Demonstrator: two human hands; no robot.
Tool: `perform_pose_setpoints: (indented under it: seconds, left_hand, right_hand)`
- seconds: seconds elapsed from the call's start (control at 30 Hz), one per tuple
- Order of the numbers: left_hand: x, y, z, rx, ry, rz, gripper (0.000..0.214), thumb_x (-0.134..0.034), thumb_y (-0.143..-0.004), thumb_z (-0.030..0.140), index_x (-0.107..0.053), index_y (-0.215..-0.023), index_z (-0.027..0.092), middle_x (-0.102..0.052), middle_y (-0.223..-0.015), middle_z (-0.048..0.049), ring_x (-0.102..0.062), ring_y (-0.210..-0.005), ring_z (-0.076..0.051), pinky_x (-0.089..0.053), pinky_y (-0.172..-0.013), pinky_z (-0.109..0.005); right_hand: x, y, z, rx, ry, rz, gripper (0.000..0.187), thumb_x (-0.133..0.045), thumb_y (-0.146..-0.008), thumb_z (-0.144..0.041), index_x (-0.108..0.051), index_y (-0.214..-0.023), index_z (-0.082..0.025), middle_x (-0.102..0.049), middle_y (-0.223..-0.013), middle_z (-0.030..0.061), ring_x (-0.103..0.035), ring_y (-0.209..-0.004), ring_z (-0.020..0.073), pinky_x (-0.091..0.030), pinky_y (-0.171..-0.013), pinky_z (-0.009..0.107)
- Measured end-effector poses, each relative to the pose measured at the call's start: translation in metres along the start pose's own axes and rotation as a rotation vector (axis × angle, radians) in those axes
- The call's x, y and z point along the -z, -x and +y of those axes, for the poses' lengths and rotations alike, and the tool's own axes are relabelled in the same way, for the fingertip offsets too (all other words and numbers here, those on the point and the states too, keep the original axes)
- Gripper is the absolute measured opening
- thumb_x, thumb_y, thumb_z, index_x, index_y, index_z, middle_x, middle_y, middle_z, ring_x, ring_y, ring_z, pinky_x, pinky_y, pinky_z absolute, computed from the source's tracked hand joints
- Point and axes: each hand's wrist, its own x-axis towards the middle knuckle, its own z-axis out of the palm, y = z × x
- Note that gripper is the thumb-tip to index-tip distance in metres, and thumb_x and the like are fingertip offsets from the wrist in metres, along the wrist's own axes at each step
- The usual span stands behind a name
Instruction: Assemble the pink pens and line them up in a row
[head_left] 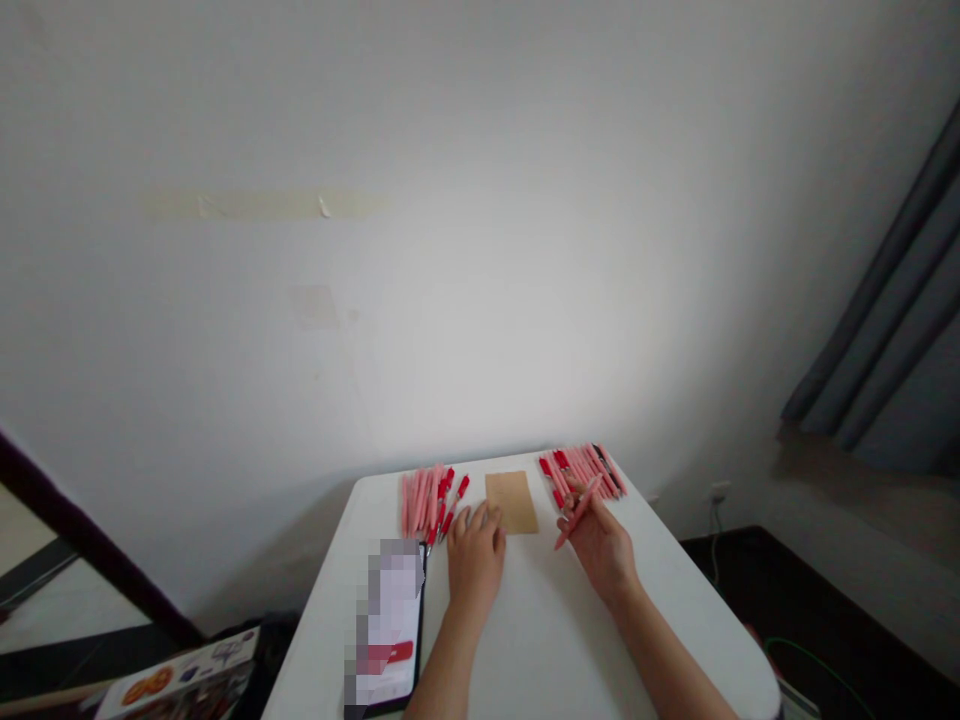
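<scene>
My right hand (600,545) is closed around a pink pen (577,512) that slants up toward a row of pink and red pens (581,468) at the far right of the white table (540,640). My left hand (476,560) rests on the table with its fingers lying flat, touching the near left corner of a small brown paper (511,501). Just left of that hand lies another group of pink and red pens (429,500).
A clipboard with a sheet (386,630) lies at the table's near left. A colourful box (176,685) sits on the floor at lower left. A white wall stands right behind the table; a grey curtain (885,340) hangs on the right.
</scene>
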Motion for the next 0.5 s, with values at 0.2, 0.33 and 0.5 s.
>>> perform_pose_setpoints:
  seconds: [0.2,0.33,0.5]
  left_hand:
    - [-0.003,-0.001,-0.001,0.009,0.001,0.003,0.032,-0.048,-0.085,0.027,-0.064,-0.112,0.025,-0.061,-0.123,-0.0070,-0.049,-0.114,-0.027,-0.040,-0.100,-0.050]
    - [-0.005,-0.002,-0.001,0.008,0.072,0.062,0.029,-0.052,-0.084,0.029,-0.066,-0.107,0.022,-0.062,-0.117,-0.0090,-0.051,-0.111,-0.026,-0.043,-0.097,-0.050]
    - [-0.003,-0.003,0.003,-0.019,0.275,0.095,0.025,-0.057,-0.082,0.036,-0.068,-0.100,0.023,-0.064,-0.109,-0.0075,-0.053,-0.107,-0.024,-0.044,-0.096,-0.048]
  right_hand:
    - [-0.001,0.006,0.000,0.257,0.574,0.007,0.034,-0.057,-0.084,-0.046,-0.068,-0.108,-0.025,-0.058,-0.083,0.0020,-0.051,-0.077,0.0164,-0.043,-0.072,0.029]
    - [0.001,0.008,0.005,0.417,0.968,-0.169,0.032,-0.053,-0.087,-0.042,-0.066,-0.114,-0.029,-0.059,-0.092,0.0050,-0.055,-0.088,0.0197,-0.044,-0.080,0.032]
    - [0.004,0.007,0.014,0.531,1.235,-0.258,0.030,-0.050,-0.090,-0.037,-0.065,-0.115,-0.031,-0.062,-0.090,0.0074,-0.056,-0.087,0.0220,-0.047,-0.079,0.037]
